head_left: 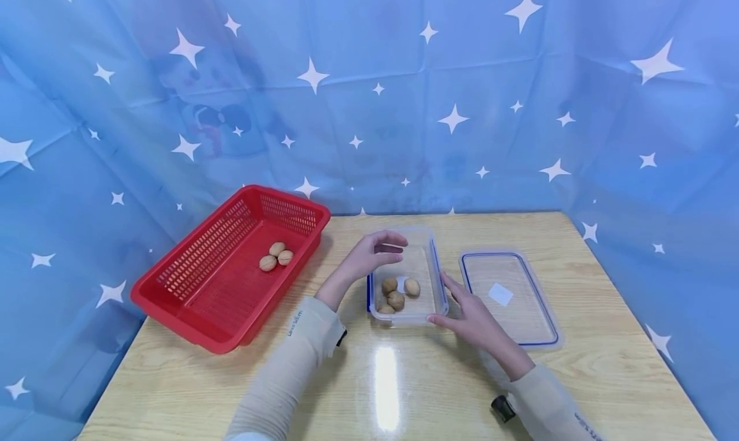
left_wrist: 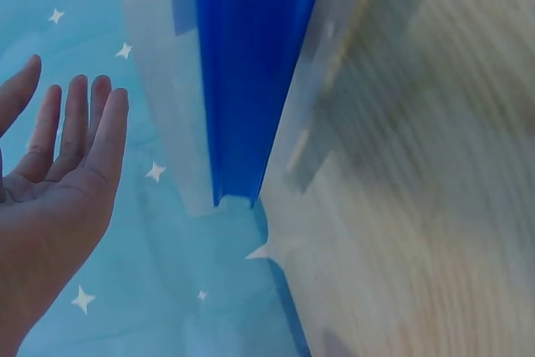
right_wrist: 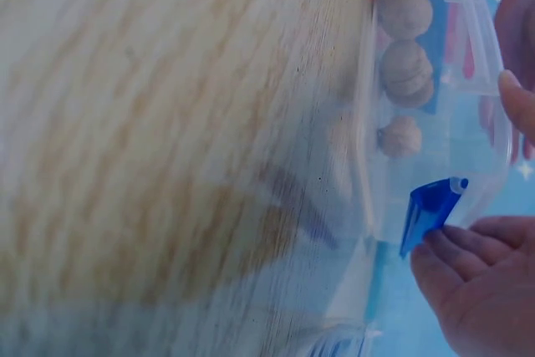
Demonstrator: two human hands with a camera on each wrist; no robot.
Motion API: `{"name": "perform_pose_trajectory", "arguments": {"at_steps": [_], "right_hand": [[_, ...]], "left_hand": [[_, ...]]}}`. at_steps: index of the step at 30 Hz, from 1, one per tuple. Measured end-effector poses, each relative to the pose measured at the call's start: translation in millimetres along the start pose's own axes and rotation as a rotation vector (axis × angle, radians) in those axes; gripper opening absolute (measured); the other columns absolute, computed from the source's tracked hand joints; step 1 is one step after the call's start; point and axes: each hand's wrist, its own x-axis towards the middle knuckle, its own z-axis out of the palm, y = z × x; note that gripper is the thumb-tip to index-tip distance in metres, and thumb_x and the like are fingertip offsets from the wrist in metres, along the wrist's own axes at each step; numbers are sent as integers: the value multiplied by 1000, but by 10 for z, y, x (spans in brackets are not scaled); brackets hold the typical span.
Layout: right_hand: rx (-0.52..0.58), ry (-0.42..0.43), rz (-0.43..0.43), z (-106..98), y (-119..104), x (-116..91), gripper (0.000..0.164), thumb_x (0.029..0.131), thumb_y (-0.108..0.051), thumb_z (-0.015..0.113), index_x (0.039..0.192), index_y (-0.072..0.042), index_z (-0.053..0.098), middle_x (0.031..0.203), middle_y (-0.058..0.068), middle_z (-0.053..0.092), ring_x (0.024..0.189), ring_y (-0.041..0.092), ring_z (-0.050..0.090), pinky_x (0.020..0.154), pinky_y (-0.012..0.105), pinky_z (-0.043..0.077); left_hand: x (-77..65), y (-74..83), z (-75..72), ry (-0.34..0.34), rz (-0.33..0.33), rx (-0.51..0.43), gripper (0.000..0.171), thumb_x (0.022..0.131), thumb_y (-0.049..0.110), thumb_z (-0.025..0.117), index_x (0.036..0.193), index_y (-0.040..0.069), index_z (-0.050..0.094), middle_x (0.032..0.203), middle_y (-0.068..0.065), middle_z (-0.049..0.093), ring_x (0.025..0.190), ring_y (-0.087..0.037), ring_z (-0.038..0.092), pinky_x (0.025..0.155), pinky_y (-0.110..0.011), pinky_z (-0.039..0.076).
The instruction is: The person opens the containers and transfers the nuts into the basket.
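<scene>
Several walnuts (head_left: 396, 300) lie in the near part of a clear plastic food container (head_left: 424, 268) with blue clips. My left hand (head_left: 374, 253) is over the container's left side, fingers extended and holding nothing. The left wrist view shows its palm and spread fingers beside the container's blue clip (left_wrist: 251, 89). On the other side, my right hand (head_left: 470, 312) rests against the container's right wall, its thumb at the near right corner. In the right wrist view, its fingers (right_wrist: 456, 261) touch a blue clip (right_wrist: 430, 211) and its thumb is at the rim.
A red plastic basket (head_left: 231, 335) stands at the left with three walnuts (head_left: 277, 256) inside. The clear lid (head_left: 514, 312) with a blue seal lies right of the container on the wooden table (head_left: 323, 389). A blue star-patterned curtain (head_left: 369, 94) hangs behind.
</scene>
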Motion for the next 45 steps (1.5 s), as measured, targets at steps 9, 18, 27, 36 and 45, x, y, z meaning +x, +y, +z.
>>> {"name": "perform_pose_trajectory", "arguments": {"at_steps": [9, 18, 27, 36, 45], "right_hand": [[14, 1, 4, 24, 7, -8, 94, 89, -40, 74, 157, -1, 22, 161, 27, 25, 138, 52, 39, 111, 64, 36], [8, 0, 17, 23, 4, -5, 94, 88, -42, 74, 158, -3, 22, 161, 26, 27, 140, 51, 37, 111, 65, 36], [4, -1, 3, 18, 4, -9, 93, 89, -40, 73, 158, -4, 21, 161, 27, 26, 139, 52, 38, 108, 67, 38], [2, 6, -4, 13, -8, -5, 93, 89, -38, 73, 157, -2, 22, 160, 28, 26, 137, 53, 41, 108, 65, 39], [-2, 1, 6, 18, -2, -7, 93, 89, -39, 73, 158, -2, 22, 160, 28, 26, 137, 53, 40, 107, 65, 40]], "left_hand": [[-12, -62, 214, -62, -35, -11, 37, 98, 12, 63, 133, 2, 56, 138, -18, 59, 130, -39, 56, 103, -36, 53], [4, -119, 360, -114, -99, 25, 44, 97, 17, 65, 137, 2, 54, 141, -15, 56, 130, -31, 57, 103, -37, 52], [37, -185, 557, -158, -187, 75, 43, 95, 14, 67, 135, 4, 56, 142, -13, 56, 132, -31, 54, 107, -40, 48], [92, -240, 681, -179, -231, 215, 43, 87, 12, 75, 128, 12, 61, 135, -6, 64, 128, -24, 59, 111, -37, 45], [105, -257, 714, -186, -272, 269, 43, 81, 13, 80, 121, 16, 63, 126, -2, 67, 119, -17, 63, 107, -32, 46]]}}
